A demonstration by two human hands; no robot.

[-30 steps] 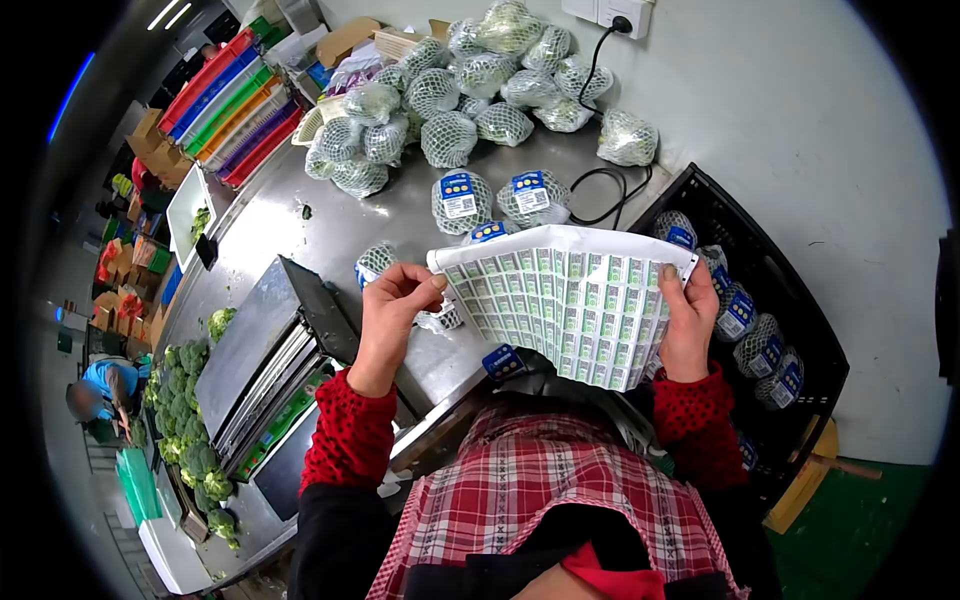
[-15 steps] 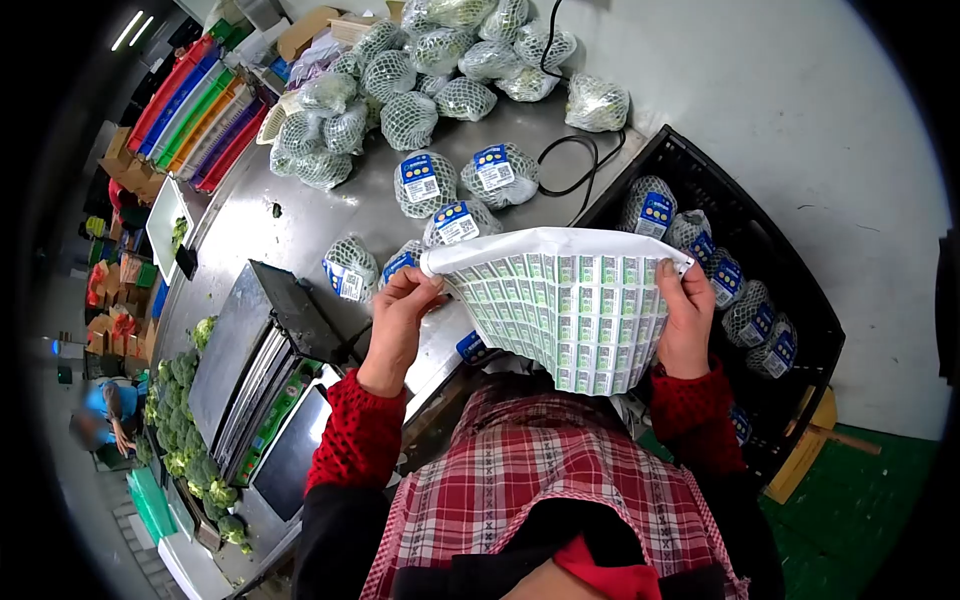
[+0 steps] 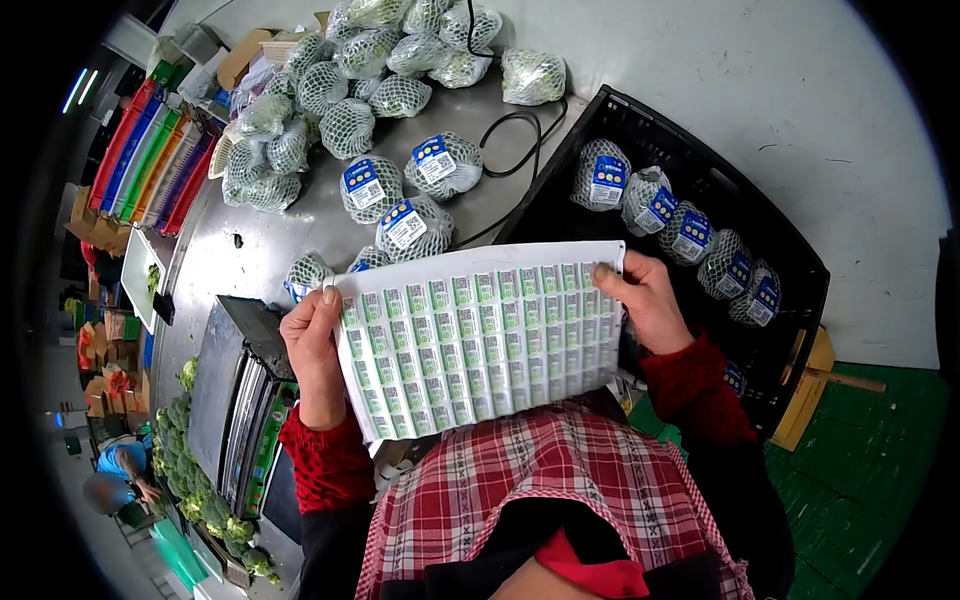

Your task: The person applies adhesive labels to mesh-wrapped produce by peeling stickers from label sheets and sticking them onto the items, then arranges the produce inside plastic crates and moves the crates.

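Your left hand (image 3: 318,350) and right hand (image 3: 650,302) pinch the sticker sheet (image 3: 480,345) near its 2 upper corners, spreading it before your plaid apron (image 3: 560,455). On your right, 5 labelled, net-sleeved packs (image 3: 692,234) line the black plastic crate (image 3: 720,180).

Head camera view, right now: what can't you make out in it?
In the head view:
- Printed sheet: its fine print is too small to read.
- Right hand: fingertips, except the thumb's, hidden behind the sheet.
- Netted bundle: lower part covered by the sheet.
- Netted pile: cut off by the top edge.
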